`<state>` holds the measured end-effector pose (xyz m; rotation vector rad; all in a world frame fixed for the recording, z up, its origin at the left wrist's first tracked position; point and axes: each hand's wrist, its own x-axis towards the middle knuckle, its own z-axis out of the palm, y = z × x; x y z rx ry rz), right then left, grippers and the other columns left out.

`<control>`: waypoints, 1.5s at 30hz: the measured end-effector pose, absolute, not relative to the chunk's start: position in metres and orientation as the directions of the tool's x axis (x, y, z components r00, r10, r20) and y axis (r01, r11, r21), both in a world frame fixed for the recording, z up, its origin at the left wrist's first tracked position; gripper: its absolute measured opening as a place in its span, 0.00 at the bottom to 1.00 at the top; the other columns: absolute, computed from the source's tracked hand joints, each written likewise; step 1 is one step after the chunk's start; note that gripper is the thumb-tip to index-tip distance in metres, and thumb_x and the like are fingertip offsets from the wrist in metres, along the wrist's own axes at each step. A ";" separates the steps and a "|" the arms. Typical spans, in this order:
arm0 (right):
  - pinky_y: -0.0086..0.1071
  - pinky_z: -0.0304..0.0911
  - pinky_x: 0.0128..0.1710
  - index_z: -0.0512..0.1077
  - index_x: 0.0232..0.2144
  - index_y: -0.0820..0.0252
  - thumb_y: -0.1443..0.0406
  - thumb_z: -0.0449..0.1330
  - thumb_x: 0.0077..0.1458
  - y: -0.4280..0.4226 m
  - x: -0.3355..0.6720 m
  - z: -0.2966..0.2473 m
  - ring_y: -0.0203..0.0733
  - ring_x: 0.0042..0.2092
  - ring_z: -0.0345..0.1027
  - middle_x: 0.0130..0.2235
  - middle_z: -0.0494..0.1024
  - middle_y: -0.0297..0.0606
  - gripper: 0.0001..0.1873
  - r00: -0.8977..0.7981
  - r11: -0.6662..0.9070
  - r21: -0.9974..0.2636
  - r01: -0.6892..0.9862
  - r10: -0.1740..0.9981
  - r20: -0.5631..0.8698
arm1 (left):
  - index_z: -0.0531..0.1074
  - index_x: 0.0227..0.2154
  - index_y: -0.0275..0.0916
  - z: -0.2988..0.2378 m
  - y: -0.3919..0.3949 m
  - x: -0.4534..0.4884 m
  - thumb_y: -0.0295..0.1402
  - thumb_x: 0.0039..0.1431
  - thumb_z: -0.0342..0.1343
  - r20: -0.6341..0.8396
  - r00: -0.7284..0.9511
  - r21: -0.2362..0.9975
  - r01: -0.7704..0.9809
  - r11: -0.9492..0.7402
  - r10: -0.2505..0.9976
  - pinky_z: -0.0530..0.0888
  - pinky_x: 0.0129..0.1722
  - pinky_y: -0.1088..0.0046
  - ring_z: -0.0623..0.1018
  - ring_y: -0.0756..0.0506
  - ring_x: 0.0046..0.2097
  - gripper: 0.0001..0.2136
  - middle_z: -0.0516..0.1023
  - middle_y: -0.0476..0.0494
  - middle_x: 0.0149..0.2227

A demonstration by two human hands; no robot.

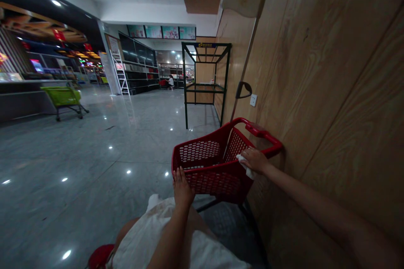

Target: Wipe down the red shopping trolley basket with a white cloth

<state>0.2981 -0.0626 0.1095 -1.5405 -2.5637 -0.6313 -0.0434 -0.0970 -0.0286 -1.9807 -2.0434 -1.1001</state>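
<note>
Your left hand [182,187] lay against the near rim of the red shopping cart [205,176], its grip unclear, while your right hand [254,160] pressed a white cloth [245,167] to the cart's side rim, beside the wooden wall panel [331,71], with a green metal shelf frame [204,45] farther off.

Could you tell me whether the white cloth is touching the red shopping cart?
Touching: the head view shows the white cloth against the rim of the red shopping cart, under the right hand.
</note>
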 end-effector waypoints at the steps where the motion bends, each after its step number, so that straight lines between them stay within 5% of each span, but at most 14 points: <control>1: 0.38 0.58 0.50 0.73 0.40 0.63 0.57 0.54 0.60 -0.063 0.287 0.106 0.47 0.45 0.69 0.40 0.76 0.47 0.15 -0.475 0.398 0.298 0.868 0.840 0.263 | 0.33 0.65 0.29 -0.029 -0.097 -0.044 0.26 0.46 0.54 0.530 -0.149 0.419 0.902 -0.105 0.835 0.59 0.61 0.49 0.45 0.31 0.68 0.46 0.49 0.25 0.66; 6: 0.32 0.62 0.39 0.71 0.42 0.59 0.54 0.54 0.60 -0.067 0.218 0.090 0.45 0.41 0.71 0.40 0.76 0.45 0.16 -0.460 0.415 0.234 0.879 0.867 0.193 | 0.32 0.65 0.30 -0.029 -0.098 -0.044 0.24 0.44 0.54 0.553 -0.140 0.399 0.910 -0.113 0.822 0.59 0.61 0.49 0.45 0.31 0.67 0.47 0.48 0.25 0.66; 22: 0.36 0.68 0.37 0.70 0.43 0.58 0.56 0.51 0.63 -0.064 0.047 0.059 0.46 0.42 0.73 0.41 0.75 0.44 0.15 -0.532 0.531 0.063 0.845 0.825 0.190 | 0.36 0.65 0.31 -0.039 -0.098 -0.050 0.22 0.47 0.50 0.552 -0.193 0.452 0.887 -0.097 0.812 0.59 0.60 0.48 0.44 0.32 0.68 0.43 0.48 0.25 0.66; 35: 0.33 0.64 0.38 0.72 0.39 0.58 0.60 0.55 0.60 -0.060 0.141 0.061 0.44 0.40 0.72 0.39 0.76 0.42 0.11 -0.501 0.475 0.161 0.865 0.836 0.223 | 0.37 0.66 0.32 -0.030 -0.101 -0.051 0.20 0.49 0.46 0.516 -0.144 0.403 0.910 -0.091 0.844 0.61 0.60 0.50 0.46 0.34 0.68 0.41 0.49 0.30 0.67; 45: 0.39 0.52 0.52 0.73 0.40 0.58 0.56 0.55 0.59 -0.061 0.301 0.106 0.44 0.45 0.68 0.40 0.76 0.42 0.14 -0.521 0.444 0.286 0.849 0.791 0.320 | 0.31 0.65 0.33 -0.044 -0.093 -0.052 0.23 0.45 0.52 0.553 -0.131 0.393 0.912 -0.119 0.823 0.62 0.59 0.50 0.43 0.32 0.68 0.47 0.45 0.28 0.67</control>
